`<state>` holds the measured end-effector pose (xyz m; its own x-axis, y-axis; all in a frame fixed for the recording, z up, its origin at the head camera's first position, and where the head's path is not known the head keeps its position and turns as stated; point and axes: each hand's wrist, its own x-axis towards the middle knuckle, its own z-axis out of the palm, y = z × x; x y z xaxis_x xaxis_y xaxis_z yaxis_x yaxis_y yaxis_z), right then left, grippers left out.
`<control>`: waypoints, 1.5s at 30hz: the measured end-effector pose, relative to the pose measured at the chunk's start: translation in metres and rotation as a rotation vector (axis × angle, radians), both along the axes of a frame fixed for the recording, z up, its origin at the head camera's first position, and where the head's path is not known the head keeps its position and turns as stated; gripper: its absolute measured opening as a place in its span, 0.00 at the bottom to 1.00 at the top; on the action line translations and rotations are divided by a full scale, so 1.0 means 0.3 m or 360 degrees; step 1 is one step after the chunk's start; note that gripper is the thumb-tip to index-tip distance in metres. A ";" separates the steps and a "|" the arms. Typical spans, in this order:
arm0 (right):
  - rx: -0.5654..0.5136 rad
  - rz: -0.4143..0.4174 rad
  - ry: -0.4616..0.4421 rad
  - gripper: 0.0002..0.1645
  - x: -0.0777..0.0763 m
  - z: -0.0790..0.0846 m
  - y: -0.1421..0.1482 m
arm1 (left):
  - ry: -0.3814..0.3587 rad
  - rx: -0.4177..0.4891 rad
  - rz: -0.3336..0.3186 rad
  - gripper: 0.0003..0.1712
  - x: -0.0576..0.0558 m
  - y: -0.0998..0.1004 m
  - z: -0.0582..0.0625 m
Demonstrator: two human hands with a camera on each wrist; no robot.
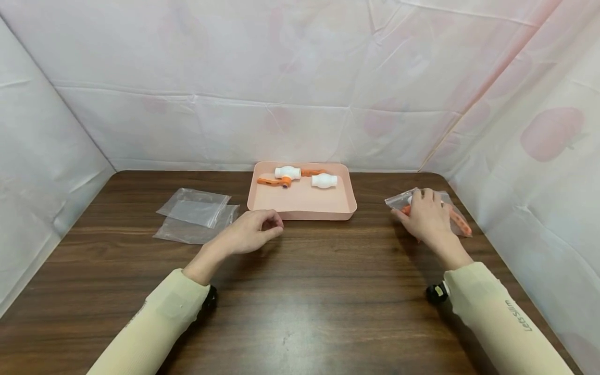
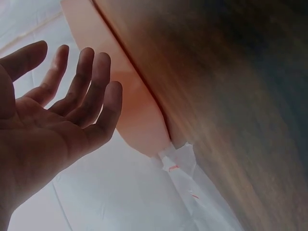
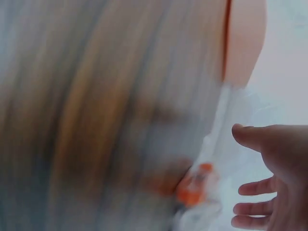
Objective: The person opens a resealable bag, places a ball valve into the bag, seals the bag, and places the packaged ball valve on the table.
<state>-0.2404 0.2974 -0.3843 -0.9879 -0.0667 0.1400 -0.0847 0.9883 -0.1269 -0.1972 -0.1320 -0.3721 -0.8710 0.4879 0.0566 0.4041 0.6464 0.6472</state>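
— Counts first?
— Pale pink shallow rectangular tray (image 1: 304,199), one, at mid-back of the desk (image 1: 328,271). Inside it: white barrel-shaped plastic bodies (image 1: 324,180), two; orange plastic handles (image 1: 313,172), two. Cannot tell which handle is joined to which body.
— Bags?
— Three. On the left, two flat clear plastic bags (image 1: 194,207), one overlapping the other. Far right, one filled clear plastic bag (image 1: 453,207), with orange and white parts showing through; number inside hidden by the hand.
— Grips?
— Two bare hands. Right grip (image 1: 427,217) over the filled bag, thumb held apart, fingers extended in the right wrist view, not clasping it; contact cannot be told. Left grip (image 1: 255,229) just off the tray's near left corner, fingers loosely bent, nothing held.
— Sleeves?
— Two pale cream sleeves (image 1: 161,312), lettering on the right one. A black device at each wrist.
— Surface, room?
— Dark brown wood grain, glossy patch at the near middle. Creased white sheets (image 1: 281,78) behind and on both sides, faint pink fruit print.
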 end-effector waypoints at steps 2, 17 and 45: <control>-0.0039 0.0091 0.0018 0.47 0.012 0.015 -0.027 | 0.0007 -0.0005 -0.0009 0.02 0.000 -0.002 0.003; -0.0300 0.0521 -0.0124 0.40 0.112 0.042 -0.166 | 0.0046 0.0027 -0.0040 0.03 0.003 -0.012 0.004; -0.0257 0.0647 -0.0060 0.20 0.144 0.010 -0.218 | -0.0312 -0.0115 -0.0121 0.13 -0.041 -0.267 0.080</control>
